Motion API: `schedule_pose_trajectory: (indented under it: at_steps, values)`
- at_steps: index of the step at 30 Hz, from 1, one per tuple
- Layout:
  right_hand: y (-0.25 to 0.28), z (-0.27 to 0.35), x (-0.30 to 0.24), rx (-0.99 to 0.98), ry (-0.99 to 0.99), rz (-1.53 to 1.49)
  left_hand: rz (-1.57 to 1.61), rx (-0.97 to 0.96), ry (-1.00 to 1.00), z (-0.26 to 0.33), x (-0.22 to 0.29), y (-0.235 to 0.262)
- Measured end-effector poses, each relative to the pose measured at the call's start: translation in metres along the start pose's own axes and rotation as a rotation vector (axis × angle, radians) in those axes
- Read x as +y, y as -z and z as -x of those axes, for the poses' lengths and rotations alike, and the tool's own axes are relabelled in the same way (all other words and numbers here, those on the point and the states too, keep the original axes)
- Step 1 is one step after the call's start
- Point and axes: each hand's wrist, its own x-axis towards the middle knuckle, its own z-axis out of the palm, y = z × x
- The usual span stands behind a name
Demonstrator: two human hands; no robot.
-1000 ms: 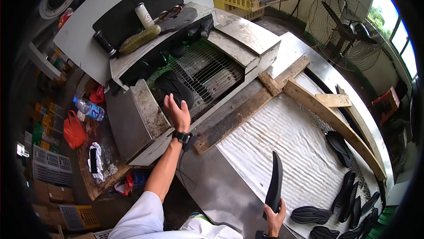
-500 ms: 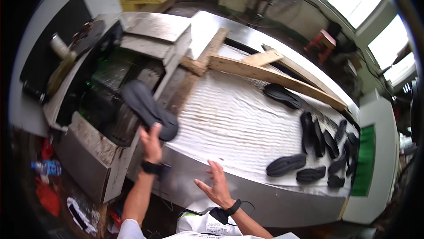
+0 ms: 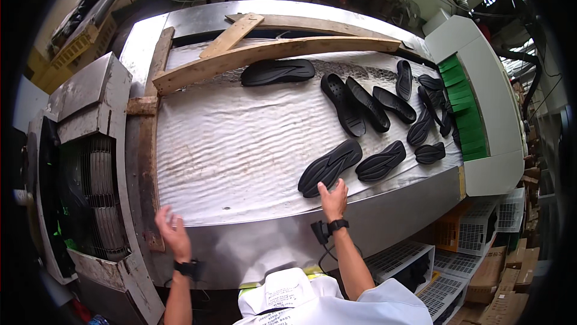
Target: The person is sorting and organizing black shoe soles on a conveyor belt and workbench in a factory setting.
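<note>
My left hand (image 3: 174, 233) is empty, fingers loosely apart, over the near left corner of the white cloth-covered bed (image 3: 222, 145). My right hand (image 3: 334, 199) is at the bed's front edge. Its thumb and fingers are spread at the near edge of a black ridged shoe sole (image 3: 330, 167), and no grip shows. Just right of that sole lies another black sole (image 3: 381, 161), and a smaller one (image 3: 430, 153) beyond it. Several more soles are bunched at the right, among them one with a holed heel (image 3: 342, 104). A single sole (image 3: 277, 72) lies against the far board.
Wooden boards (image 3: 270, 54) line the bed's far and left sides. At the right end stands a pale housing (image 3: 490, 109) with a green strip curtain (image 3: 466, 109). A metal machine (image 3: 102, 199) with a barred opening is on the left. Plastic crates (image 3: 475, 229) stand below right.
The view has turned to the right. The sole that was in my left hand is no longer there, and that hand is empty. My right hand has moved forward to a sole on the bed.
</note>
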Motion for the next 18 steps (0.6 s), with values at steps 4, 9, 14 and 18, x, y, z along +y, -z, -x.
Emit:
schedule_pose_trajectory:
  at_steps: [4,9,14,18]
  values:
    - [-0.03,-0.059,0.014,-0.138,-0.212,-0.089,0.155,-0.407,0.256,0.09,0.054,-0.109]
    - [-0.015,-0.04,-0.001,-0.148,-0.158,-0.403,0.151,-0.626,0.173,0.091,0.125,-0.166]
    - [0.087,-0.017,-0.023,-0.476,0.52,-0.078,-0.32,-0.681,-0.512,0.031,0.195,-0.19]
    - [0.106,-0.046,-0.059,-0.796,1.069,0.025,-0.681,-1.378,-0.164,0.012,0.168,-0.199]
